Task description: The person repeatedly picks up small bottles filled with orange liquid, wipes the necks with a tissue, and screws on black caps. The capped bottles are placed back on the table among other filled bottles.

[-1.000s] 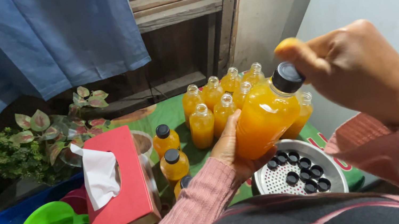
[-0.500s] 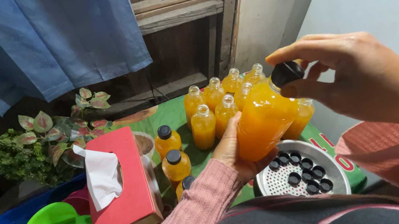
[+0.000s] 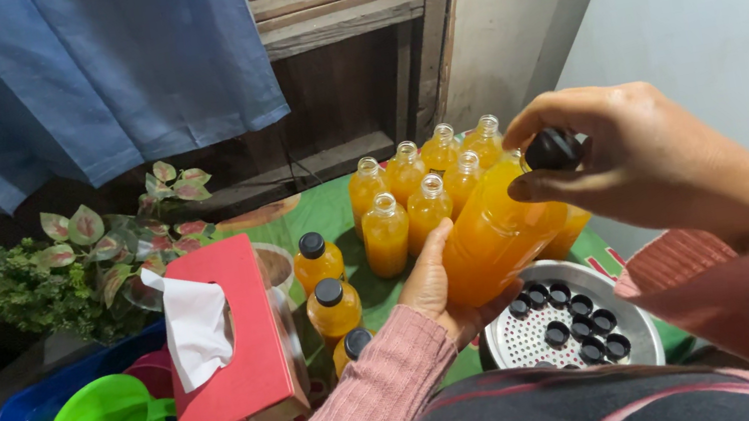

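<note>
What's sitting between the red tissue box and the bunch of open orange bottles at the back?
In the head view, capped orange bottles stand in a row between the red tissue box and the uncapped bottles, on the green table.

Tissue box [image 3: 234,351] left of capped bottles [image 3: 327,289]

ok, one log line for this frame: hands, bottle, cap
left hand: holds orange bottle | right hand: fingers on black cap | spare caps in metal tray
</note>
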